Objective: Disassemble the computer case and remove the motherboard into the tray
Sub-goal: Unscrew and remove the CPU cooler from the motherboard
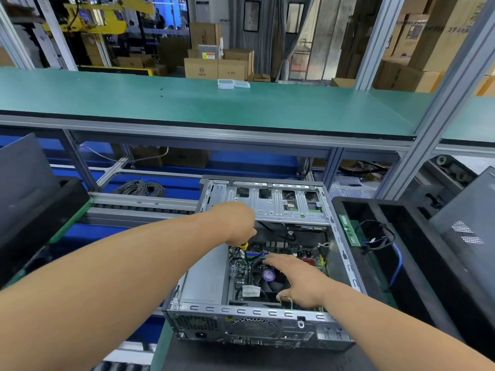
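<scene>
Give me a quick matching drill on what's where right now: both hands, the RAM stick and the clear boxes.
Things:
1. left hand
2. right hand
3. RAM stick
4. clear plastic boxes

Places or states:
A. on the green upper shelf
B. lying in the black tray, right of the case
C. gripping a yellow-handled screwdriver
D. fingers spread over the motherboard and fan

Pairs: 1-C, 2-D, 3-B, 4-A

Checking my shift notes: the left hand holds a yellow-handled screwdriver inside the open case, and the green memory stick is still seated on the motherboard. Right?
Not quite. The head view shows the memory stick lying in the black tray right of the case, not on the motherboard. The left hand does hold the screwdriver.
</scene>
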